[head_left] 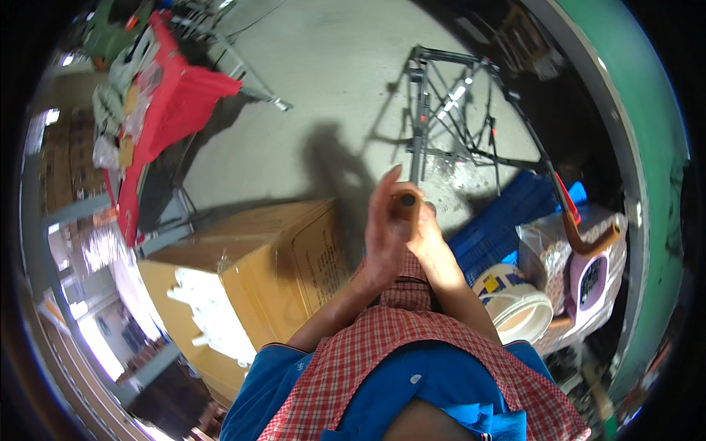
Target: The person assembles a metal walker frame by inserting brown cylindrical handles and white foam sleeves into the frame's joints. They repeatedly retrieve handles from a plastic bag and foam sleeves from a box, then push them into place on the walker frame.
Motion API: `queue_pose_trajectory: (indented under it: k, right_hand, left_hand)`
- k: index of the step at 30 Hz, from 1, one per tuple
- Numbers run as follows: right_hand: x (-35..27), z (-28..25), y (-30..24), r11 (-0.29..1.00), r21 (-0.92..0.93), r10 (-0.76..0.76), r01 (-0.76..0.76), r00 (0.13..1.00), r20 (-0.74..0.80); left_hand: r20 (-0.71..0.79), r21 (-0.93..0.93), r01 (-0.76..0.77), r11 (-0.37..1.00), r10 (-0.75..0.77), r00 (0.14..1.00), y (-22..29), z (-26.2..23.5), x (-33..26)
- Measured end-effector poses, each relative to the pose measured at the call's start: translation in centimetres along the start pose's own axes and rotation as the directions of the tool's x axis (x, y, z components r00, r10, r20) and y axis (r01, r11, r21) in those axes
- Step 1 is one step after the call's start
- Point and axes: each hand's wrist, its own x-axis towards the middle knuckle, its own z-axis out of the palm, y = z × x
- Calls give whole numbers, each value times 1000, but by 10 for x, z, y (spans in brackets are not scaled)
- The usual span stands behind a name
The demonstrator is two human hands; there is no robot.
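A brown foam grip (405, 209) with a round hole in its end points up toward me. It appears to sit on the near end of a dark tube of a folding metal frame (418, 110). My right hand (425, 229) is closed round the grip from the right, its fingers partly hidden. Flat against the grip's left side is my left hand (384, 239), with its fingers stretched out. The frame's other arm curves round to the right and ends in a second brown grip (594, 245).
A large cardboard box (287, 272) stands at my left, with white plastic pieces (209, 316) on it. Red cloth (184, 103) covers a stand beyond. To my right are a blue crate (507, 213), a white bucket (523, 312) and a clear bag (544, 242) of brown tubes.
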Motion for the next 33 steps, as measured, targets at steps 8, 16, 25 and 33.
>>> queue_pose_trajectory:
  k: [8, 16, 25, 33]
  right_hand:
    - [-12, -58, -32, 990, -78, 120, -119, 993, 12]
    - [43, -69, -88, 934, -236, 296, -267, 950, 96]
    - [58, -45, -75, 880, -273, 461, -388, 837, 295]
    - [46, -39, -78, 929, -110, 367, -352, 912, 182]
  left_hand:
    - [-16, 443, -140, 885, 164, 986, -20, 39, 2]
    - [324, 320, -29, 947, -80, 943, 63, -85, -36]
    - [-634, 767, 626, -144, -13, 773, 109, -574, -264]
    - [-460, 881, 426, -205, -162, 873, 80, -610, -277]
